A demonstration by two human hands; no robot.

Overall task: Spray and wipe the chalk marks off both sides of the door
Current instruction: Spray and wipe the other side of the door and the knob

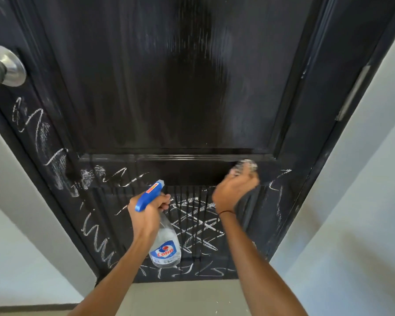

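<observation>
My right hand (235,190) presses a dark cloth (246,201) flat against the door (192,87), on the rail just under the ledge of the upper panel; the chalk marks (196,224) that remain lie below and to the left of it, so I judge the next stroke must run downward and leftward across the lower panel. The largest patch, a criss-cross scribble, sits directly between my two hands, nearer the right wrist than the left; its lines run mostly at slants, with dark streaks of run-off liquid crossing them vertically. Further scrawls follow the left stile from under the knob (2,67) down to the floor, and fainter ones mark the right stile beside the cloth. The upper panel reads as wet and nearly clear, with only thin vertical smears. My right fingers curl over the bunched cloth and bear on it; the hand is blurred, so I cannot tell exactly how each finger lies, and a pale, speckled wad at the fingertips may be a lighter part of the cloth. My left hand (146,215) wraps the neck of the bottle (164,245), fingers closed about it below the blue spray head (149,195), nozzle aimed up and toward the door, the body hanging near the scribble. This side is, by my estimate, roughly half cleaned.
</observation>
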